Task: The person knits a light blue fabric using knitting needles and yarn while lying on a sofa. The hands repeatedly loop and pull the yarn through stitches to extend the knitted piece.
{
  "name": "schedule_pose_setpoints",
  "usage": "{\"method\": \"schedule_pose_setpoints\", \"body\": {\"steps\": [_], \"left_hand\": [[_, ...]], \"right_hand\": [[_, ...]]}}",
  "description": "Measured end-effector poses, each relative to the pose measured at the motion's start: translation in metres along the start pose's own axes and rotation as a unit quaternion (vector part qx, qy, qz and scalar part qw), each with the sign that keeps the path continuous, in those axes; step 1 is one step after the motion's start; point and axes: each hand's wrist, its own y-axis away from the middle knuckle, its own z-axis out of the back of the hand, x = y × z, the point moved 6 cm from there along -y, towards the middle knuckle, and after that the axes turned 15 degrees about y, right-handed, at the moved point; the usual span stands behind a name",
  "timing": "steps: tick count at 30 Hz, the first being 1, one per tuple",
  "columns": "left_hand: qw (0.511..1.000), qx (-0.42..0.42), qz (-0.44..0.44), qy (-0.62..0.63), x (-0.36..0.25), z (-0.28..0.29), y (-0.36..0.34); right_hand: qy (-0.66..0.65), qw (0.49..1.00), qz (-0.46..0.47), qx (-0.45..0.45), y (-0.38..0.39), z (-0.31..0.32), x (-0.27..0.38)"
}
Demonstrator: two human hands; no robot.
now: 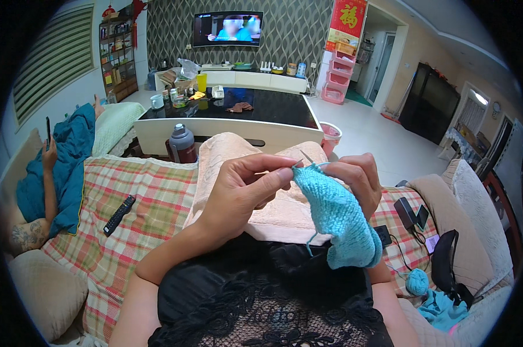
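A turquoise piece of knitting [336, 217] hangs between my hands above my lap, its lower end curling and a loose yarn tail dangling beside it. Thin knitting needles [306, 156] run along its top edge, one tip sticking up between my hands. My left hand [247, 188] is closed, thumb and forefinger pinching a needle at the left end of the stitches. Behind the fabric, my right hand [358, 176] is closed round the other end of the needles and the top edge; the knitting hides part of its fingers.
A turquoise yarn ball [417, 281] lies on the plaid sofa cover [157, 185] at the right, near a black bag [445, 260]. At left lies a remote control [119, 215]; another person [50, 173] holds a phone. Ahead stand a large flask [182, 144] and a black-topped table [273, 110].
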Motion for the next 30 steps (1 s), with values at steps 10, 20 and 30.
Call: {"method": "schedule_pose_setpoints", "body": {"steps": [10, 20, 30], "left_hand": [[1.0, 0.0, -0.022, -0.008, 0.0, 0.001, 0.0], [0.999, 0.01, -0.041, -0.001, 0.001, 0.0, 0.003], [0.998, 0.024, -0.051, -0.038, 0.0, -0.002, 0.004]], "right_hand": [[-0.03, 0.998, 0.063, 0.009, -0.003, 0.006, 0.008], [0.09, 0.991, 0.084, -0.059, -0.004, 0.01, 0.022], [-0.077, 0.995, -0.04, 0.055, -0.011, -0.009, 0.004]]}}
